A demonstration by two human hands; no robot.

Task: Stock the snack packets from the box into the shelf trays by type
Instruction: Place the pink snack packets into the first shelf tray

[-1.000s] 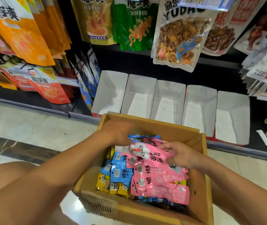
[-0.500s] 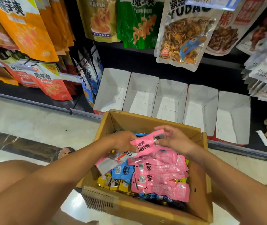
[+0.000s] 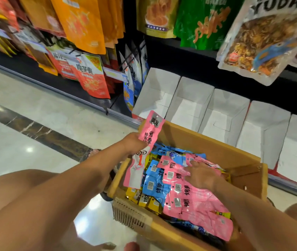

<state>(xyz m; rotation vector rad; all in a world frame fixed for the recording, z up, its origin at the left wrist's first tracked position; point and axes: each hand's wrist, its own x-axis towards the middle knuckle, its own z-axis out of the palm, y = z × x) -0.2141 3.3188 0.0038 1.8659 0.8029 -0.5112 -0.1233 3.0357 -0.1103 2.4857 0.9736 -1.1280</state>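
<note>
Sorting by colour: pink packet is pinched in left grip over box edge; right grip is laid loose on pink pile in box. Only pink should be put in one tray.

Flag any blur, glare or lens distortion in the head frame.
Head view: hanging bags up top are motion-smeared; the pink packet in the left hand is legible; bright glare spots on the glossy floor; the wide lens splays the shelf trays outward.
</note>
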